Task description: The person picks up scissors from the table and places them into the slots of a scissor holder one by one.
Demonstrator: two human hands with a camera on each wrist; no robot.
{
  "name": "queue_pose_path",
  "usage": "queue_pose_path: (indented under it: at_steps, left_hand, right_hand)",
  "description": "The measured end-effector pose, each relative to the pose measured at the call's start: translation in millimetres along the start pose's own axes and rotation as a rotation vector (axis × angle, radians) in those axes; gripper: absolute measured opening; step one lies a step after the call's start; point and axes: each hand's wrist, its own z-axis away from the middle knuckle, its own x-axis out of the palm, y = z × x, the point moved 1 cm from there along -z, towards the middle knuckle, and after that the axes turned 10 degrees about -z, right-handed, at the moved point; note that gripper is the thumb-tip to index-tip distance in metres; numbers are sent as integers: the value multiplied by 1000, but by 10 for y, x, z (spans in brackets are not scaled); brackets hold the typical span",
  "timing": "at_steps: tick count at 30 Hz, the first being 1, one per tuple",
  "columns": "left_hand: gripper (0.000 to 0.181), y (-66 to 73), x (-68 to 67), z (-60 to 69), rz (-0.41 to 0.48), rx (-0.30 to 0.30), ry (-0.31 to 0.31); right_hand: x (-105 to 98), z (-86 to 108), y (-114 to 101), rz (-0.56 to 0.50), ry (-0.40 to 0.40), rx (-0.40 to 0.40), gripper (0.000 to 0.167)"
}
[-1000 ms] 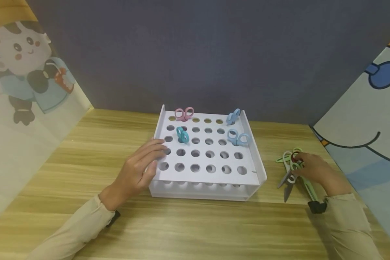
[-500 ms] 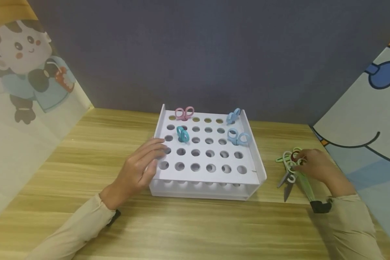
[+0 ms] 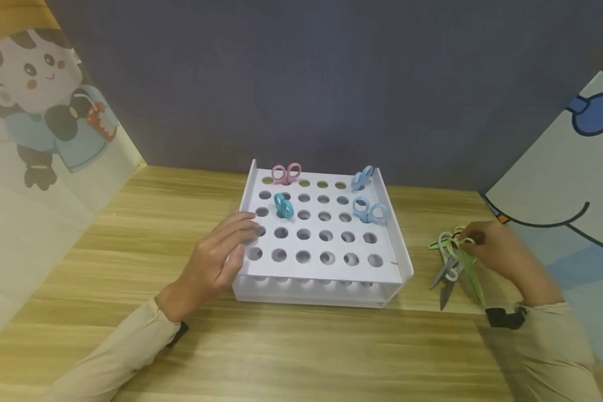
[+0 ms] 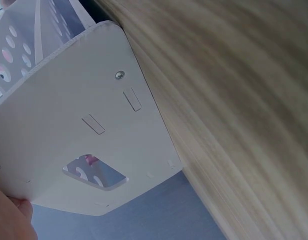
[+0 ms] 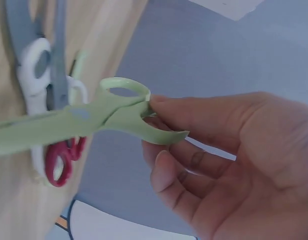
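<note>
My left hand (image 3: 213,257) rests on the left edge of a white rack (image 3: 315,269) with rows of round holes, its fingers reaching over the side panel (image 4: 79,145). To the rack's right, my right hand (image 3: 502,254) pinches green scissors (image 5: 84,120) by the handle between thumb and fingers; the blades point down toward the table. Beside them lie white-handled scissors (image 5: 31,70) and red-handled scissors (image 5: 56,162) in a loose pile. Pink scissors (image 3: 286,181), teal scissors (image 3: 283,206) and two light blue pairs, one at the back (image 3: 359,181) and one in front (image 3: 365,216), stand in rack holes.
The rack stands on a wood-grain table (image 3: 301,352). A dark grey panel (image 3: 306,84) rises behind it. Walls with cartoon pictures close in the left (image 3: 30,111) and right sides. Another light green handle (image 3: 433,245) pokes out of the pile.
My right hand has moved slightly right and up, drawing the green scissors a little with it out of the pile. The left hand stays on the rack.
</note>
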Motion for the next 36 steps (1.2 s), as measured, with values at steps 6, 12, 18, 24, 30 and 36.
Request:
queue_pose_path:
  at_steps: [6,12,18,24,30,36]
  left_hand:
    - [36,1,13,-17,2,10,10]
    - [36,-14,14,4,1,9,6]
    - [37,-15,5,7,2,1,3]
    - [37,-8,-3,-18,6,7,0]
    - [36,-7,-12,-31,10,12,14]
    - [35,-13,2,-23,11,10,12]
  right_hand:
    - [-118,85,-163,36,106,-25,13]
    - [-183,113,-305,47,165,-22,15]
    - [-221,114,-471,70,255,-109,12]
    - [-224,132,-746,52,387,-200,18]
    - [-228,151,-993,32,475,-290,21]
    - [-224,162,-1104,22,508,-341,24]
